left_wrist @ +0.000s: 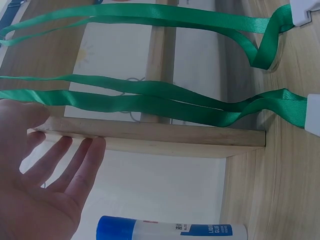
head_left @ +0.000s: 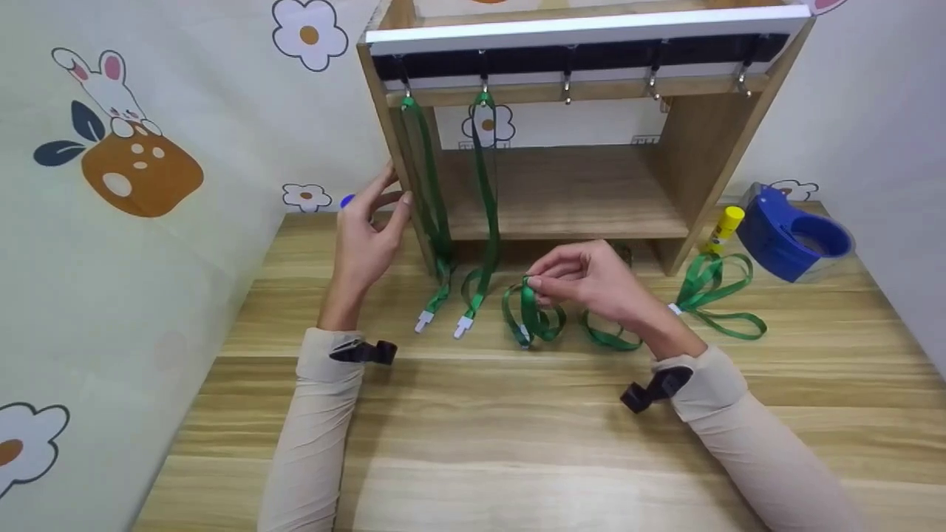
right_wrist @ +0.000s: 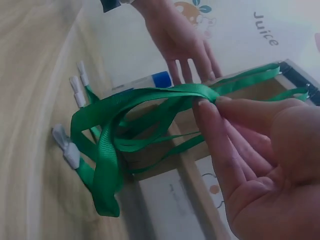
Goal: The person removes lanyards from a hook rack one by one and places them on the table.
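Note:
My right hand (head_left: 595, 277) pinches a green lanyard (right_wrist: 107, 150) between thumb and fingertips; its loops hang down close over the table, a white clip at the lower end. My left hand (head_left: 369, 225) touches the left side panel (left_wrist: 165, 131) of a wooden shelf, fingers fairly straight along the outer face and thumb at the front edge. Two more green lanyards hang from the two leftmost hooks: one lanyard (head_left: 432, 185) beside that panel, another lanyard (head_left: 485, 192) to its right, their white clips near the tabletop.
Three bare metal hooks, including the middle hook (head_left: 567, 85), line the shelf's black strip. Right of my right hand lie a partly hidden lanyard (head_left: 610, 340) and a bundled lanyard (head_left: 709, 295). A yellow-capped glue stick (head_left: 724, 227), blue tape dispenser (head_left: 783, 236) and blue-capped glue tube (left_wrist: 170, 229) stand around.

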The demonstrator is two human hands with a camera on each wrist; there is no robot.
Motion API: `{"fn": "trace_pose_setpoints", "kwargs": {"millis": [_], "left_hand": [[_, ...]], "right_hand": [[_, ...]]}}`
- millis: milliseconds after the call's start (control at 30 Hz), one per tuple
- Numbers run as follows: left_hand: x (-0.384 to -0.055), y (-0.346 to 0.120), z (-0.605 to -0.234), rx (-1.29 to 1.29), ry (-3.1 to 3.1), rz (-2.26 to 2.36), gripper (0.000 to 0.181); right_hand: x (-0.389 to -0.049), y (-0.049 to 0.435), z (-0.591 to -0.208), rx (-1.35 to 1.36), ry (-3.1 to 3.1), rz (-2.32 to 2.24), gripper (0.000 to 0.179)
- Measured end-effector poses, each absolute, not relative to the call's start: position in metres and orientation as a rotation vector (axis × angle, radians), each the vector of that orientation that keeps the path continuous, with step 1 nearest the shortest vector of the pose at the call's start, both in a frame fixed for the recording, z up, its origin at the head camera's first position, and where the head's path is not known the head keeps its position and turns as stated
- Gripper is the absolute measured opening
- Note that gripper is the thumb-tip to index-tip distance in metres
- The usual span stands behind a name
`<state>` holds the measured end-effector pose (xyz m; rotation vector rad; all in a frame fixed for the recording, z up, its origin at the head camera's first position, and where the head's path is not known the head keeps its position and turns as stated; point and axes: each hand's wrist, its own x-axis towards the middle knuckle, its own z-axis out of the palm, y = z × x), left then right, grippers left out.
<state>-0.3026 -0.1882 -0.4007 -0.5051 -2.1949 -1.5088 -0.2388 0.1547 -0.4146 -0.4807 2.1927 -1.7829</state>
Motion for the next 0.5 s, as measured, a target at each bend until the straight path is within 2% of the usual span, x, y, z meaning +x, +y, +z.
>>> {"fn": "trace_pose_setpoints", "kwargs": {"millis": [233,500], "left_hand": [[-0.302,-0.189,-0.402,-0.508,-2.198,-1.529,0.055],[-0.306,-0.189,-0.405,-0.551,-2.164,-1.516,0.055]], "right_hand": [[-0.254,0.154,-0.442,-0.217,2.133,-1.838,0.022],[-0.268,0.151,-0.457,-0.182,2.456,-1.626,0.013]]}}
